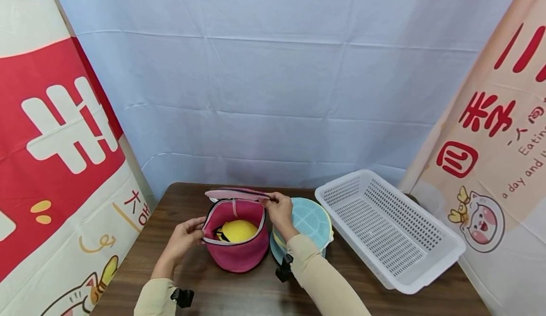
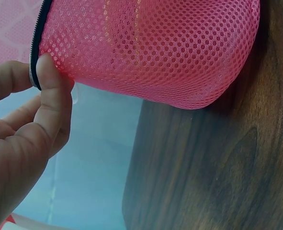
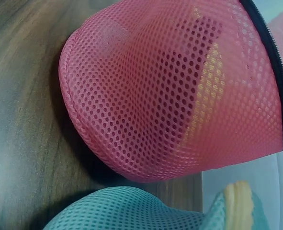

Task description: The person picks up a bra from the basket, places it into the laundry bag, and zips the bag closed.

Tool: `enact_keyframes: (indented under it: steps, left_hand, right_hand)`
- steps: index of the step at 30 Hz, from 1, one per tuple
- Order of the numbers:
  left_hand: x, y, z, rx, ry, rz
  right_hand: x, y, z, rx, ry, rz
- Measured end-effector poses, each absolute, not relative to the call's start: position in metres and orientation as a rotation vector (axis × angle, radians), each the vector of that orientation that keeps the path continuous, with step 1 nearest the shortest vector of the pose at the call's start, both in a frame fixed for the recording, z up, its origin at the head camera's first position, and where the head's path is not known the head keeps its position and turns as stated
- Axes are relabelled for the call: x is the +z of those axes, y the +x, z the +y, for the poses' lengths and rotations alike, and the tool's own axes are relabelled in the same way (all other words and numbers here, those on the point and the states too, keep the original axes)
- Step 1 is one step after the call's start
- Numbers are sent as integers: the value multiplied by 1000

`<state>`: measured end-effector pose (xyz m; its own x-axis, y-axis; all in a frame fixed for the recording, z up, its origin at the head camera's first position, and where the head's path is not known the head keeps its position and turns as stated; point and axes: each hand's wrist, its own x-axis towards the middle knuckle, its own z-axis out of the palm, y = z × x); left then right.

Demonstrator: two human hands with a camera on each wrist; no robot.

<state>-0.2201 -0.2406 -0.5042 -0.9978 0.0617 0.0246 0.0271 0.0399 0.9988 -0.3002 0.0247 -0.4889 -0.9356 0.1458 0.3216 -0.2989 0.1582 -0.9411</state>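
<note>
A pink mesh zippered bag [image 1: 236, 254] stands on the table with its mouth unzipped and its round lid [image 1: 236, 194] raised at the back. Inside lies a yellow thing [image 1: 240, 230] with a black strap-like part; its yellow shows faintly through the mesh in the right wrist view. At the bag's left side, my left hand [image 1: 184, 240] pinches the zippered rim [image 2: 35, 45] between thumb and fingers. My right hand [image 1: 279, 209] grips the lid's edge at the right of the mouth. Only a sliver of that hand appears in the right wrist view.
Right of the pink bag sits a blue mesh bag [image 1: 308, 219] with a yellow rim, partly under my right forearm. A white perforated plastic basket [image 1: 390, 233] stands farther right on the brown wooden table [image 1: 230, 297]. Printed cloths hang around the table.
</note>
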Motion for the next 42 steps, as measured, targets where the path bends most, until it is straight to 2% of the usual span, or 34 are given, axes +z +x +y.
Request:
enact_keyframes:
  steps: [13,25,33,42]
  left_hand:
    - [-507,-222,-239,2173,139,2235]
    - [-506,-223,-239,2171,139,2219]
    - [-507,-223,-240,2192,162,2200]
    - [-508,-224,-240,2185,163,2225]
  right_hand:
    - [-493,-301,33,1913,238,-2144]
    - [-490,-302,48,2342,339,-2111]
    - [-491,-303,54,2467,408,-2139]
    - [-489,-303,58,2619,351,-2077]
